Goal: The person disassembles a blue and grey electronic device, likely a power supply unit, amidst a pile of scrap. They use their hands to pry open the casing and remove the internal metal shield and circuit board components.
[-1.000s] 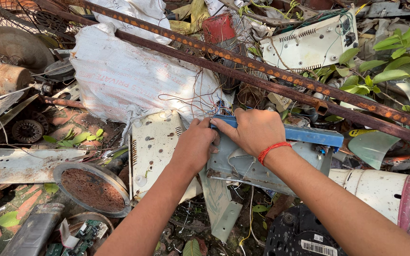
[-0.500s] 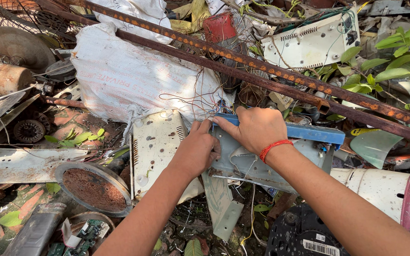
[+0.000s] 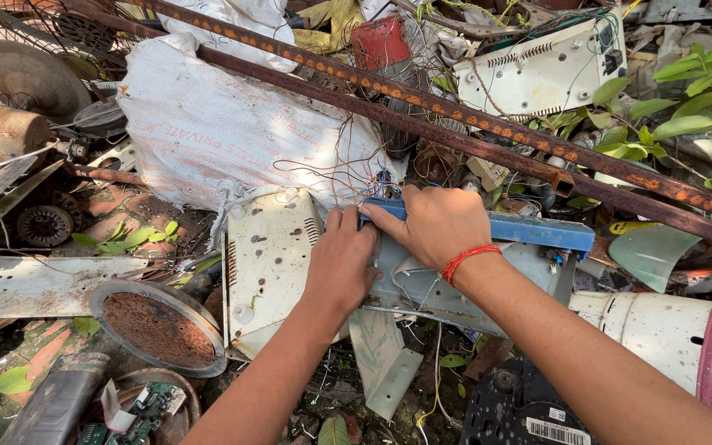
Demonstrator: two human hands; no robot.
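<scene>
Working in a scrap heap, both hands on a dismantled appliance chassis.

Right hand point(image 3: 442, 224), red thread band point(image 3: 471, 257) on the wrist, closing over the blue metal bar point(image 3: 537, 231) at its left end, fingers wrapped over the top, thumb pointing left. Bar lying roughly level across the top of the grey sheet-metal chassis point(image 3: 422, 284), at the middle of the heap.

Left hand point(image 3: 341, 262) pressing palm-down at the seam between the chassis and the off-white perforated panel point(image 3: 265, 264), fingers curled toward the bar's end, just touching the right thumb. Cannot tell whether gripping anything underneath.

Thin copper wires point(image 3: 335, 169) trailing up from the bar's left end, against the white woven sack point(image 3: 232, 132) behind the panel.

Surroundings:
- long rusty angle iron point(image 3: 488, 124) running diagonally from upper left to the right edge, behind the hands
- white vented casing point(image 3: 541, 70) with wiring, toward the upper right corner
- green leaves point(image 3: 686, 74) along the right edge
- rusty round pan point(image 3: 158, 325) just left of the panel
- white cylinder with pink end point(image 3: 661, 338) to the right, beneath the right forearm
- green circuit board point(image 3: 146, 408) near the bottom left
</scene>
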